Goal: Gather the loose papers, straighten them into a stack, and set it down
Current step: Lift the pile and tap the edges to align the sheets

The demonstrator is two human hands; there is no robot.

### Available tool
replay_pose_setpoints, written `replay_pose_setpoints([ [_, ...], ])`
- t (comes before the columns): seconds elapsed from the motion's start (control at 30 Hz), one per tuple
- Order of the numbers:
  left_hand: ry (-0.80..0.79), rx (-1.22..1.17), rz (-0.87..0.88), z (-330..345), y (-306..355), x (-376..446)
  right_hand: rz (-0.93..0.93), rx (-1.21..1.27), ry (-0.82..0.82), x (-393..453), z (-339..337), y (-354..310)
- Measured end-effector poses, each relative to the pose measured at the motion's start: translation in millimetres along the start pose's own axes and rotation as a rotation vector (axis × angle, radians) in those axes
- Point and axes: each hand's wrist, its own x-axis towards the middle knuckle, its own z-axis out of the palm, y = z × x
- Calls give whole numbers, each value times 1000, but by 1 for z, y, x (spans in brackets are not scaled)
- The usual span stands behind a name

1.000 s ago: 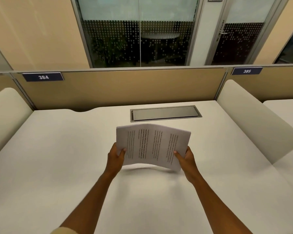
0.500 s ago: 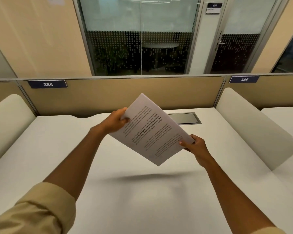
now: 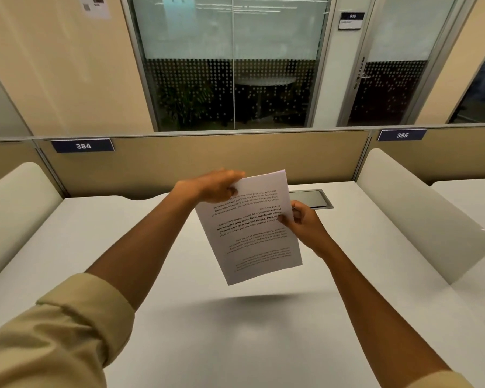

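Observation:
A stack of printed white papers (image 3: 252, 233) hangs in the air above the white desk (image 3: 179, 317), long side nearly upright, text upside down to me. My left hand (image 3: 212, 186) pinches its top left corner. Gripping the right edge about halfway up is my right hand (image 3: 303, 219). The lower end of the stack hangs free, and its shadow falls on the desk below. No loose sheets lie on the desk.
A metal cable hatch (image 3: 311, 198) is set into the desk behind the papers. Rounded white dividers stand at the left (image 3: 14, 214) and right (image 3: 420, 219). A beige partition (image 3: 207, 158) with labels 384 and 385 closes the back.
The papers have been lifted off the desk and turned from lying wide to nearly upright. My left hand rose to the top corner; my right hand stayed on the right edge.

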Motion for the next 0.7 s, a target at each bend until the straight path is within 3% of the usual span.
replay_pose_setpoints([
  [0.23,85,-46,-32,8,3,-1,21,84,58,-9,7,1],
  [0.4,123,-261,-109,8,-24,-13,78,158,99,-16,7,11],
  [0.53,183,-628,-172,29,-50,-31,100,205,101,-21,7,19],
  [0.7,336,-1163,-265,110,-52,-43,127,253,122,-24,17,26],
])
